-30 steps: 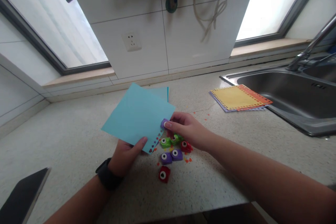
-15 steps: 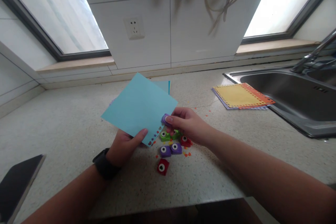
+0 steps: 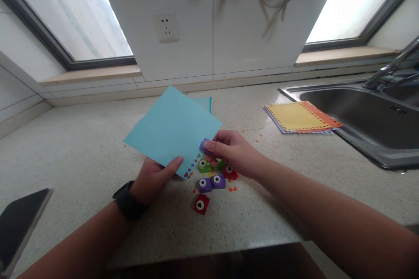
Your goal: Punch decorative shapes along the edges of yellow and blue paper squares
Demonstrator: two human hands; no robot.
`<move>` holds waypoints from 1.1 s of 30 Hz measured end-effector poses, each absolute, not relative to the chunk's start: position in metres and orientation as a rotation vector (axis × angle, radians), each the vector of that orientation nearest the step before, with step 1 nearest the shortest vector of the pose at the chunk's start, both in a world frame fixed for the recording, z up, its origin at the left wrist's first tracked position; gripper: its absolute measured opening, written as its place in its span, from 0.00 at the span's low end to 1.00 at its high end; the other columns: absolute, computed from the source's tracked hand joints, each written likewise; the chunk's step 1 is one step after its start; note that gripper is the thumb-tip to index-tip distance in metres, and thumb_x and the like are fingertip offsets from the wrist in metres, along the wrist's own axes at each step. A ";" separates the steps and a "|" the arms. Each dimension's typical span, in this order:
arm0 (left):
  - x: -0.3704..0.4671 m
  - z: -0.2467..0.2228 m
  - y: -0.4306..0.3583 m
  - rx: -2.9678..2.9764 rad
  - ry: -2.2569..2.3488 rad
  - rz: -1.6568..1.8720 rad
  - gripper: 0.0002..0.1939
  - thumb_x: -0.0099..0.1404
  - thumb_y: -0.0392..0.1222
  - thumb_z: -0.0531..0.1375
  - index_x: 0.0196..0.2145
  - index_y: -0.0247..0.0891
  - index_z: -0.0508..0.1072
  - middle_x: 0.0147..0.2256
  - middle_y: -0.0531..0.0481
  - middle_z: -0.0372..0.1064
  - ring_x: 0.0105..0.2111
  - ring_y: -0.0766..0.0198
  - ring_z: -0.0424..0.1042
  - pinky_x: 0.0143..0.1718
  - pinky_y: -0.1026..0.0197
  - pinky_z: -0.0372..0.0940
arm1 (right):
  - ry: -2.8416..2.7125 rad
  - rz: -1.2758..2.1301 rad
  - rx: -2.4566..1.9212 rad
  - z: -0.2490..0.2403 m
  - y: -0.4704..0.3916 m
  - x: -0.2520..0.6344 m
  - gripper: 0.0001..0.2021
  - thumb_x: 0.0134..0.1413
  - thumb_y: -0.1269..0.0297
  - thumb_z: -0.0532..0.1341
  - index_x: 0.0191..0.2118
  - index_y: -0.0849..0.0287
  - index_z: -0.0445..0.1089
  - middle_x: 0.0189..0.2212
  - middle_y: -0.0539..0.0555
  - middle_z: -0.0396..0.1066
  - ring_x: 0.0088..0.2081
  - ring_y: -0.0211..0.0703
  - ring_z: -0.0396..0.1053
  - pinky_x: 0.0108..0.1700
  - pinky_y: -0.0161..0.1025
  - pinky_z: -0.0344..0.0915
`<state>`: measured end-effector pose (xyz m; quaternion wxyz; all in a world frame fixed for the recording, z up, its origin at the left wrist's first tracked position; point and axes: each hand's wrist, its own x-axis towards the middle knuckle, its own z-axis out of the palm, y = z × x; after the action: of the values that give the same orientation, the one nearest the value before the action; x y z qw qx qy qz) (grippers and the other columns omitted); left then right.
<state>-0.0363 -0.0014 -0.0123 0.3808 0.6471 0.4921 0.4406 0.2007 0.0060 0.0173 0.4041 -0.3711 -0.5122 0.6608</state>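
A sheet of light blue paper [image 3: 170, 126] is pinched by my left hand [image 3: 157, 178], thumb on top near its lower corner. Small heart and star cut-outs run along its lower right edge. My right hand [image 3: 234, 152] closes on a purple craft punch [image 3: 205, 145], set over that same edge with the thumb on its button. Below lie two more purple punches, one of them a star punch [image 3: 218, 181], a red heart punch [image 3: 201, 204], another red punch [image 3: 230, 172] and two green punches, the left green punch [image 3: 204, 166] showing more. My right fingers partly hide the other green one.
Stacked yellow and orange sheets [image 3: 294, 117] with punched borders lie beside the steel sink [image 3: 350, 113] at right. More paper [image 3: 204, 103] lies behind the blue sheet. Tiny paper bits [image 3: 233, 189] are scattered around the punches. A dark flat object [image 3: 24, 222] sits at far left.
The view has shifted slightly, so everything sits a little higher in the picture. Both hands keep their holds on the paper and the purple punch, with no clear movement between them.
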 end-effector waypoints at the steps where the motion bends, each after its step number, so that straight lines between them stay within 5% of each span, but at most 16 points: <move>1: -0.036 -0.012 -0.001 1.651 1.258 1.126 0.11 0.59 0.48 0.65 0.34 0.37 0.78 0.32 0.46 0.82 0.31 0.53 0.80 0.36 0.53 0.77 | -1.294 1.667 -0.938 0.018 0.006 0.201 0.18 0.51 0.51 0.71 0.32 0.63 0.72 0.24 0.52 0.74 0.24 0.35 0.69 0.27 0.34 0.64; 25: -0.035 -0.012 -0.001 1.687 1.287 1.137 0.10 0.59 0.48 0.65 0.33 0.38 0.77 0.32 0.47 0.81 0.32 0.53 0.79 0.38 0.53 0.76 | -1.293 1.659 -0.944 0.017 0.006 0.199 0.22 0.46 0.47 0.73 0.31 0.61 0.71 0.24 0.51 0.74 0.23 0.36 0.69 0.27 0.35 0.66; 33: -0.036 -0.014 -0.002 1.646 1.259 1.107 0.11 0.59 0.49 0.65 0.29 0.39 0.76 0.26 0.49 0.79 0.25 0.57 0.77 0.29 0.57 0.76 | -1.308 1.657 -0.938 0.017 0.006 0.199 0.19 0.49 0.50 0.73 0.32 0.61 0.71 0.24 0.51 0.74 0.24 0.35 0.69 0.27 0.35 0.65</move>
<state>-0.0361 -0.0017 -0.0142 0.3859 0.6463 0.4945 0.4345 0.1990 0.0060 0.0175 0.4039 -0.3714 -0.5181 0.6561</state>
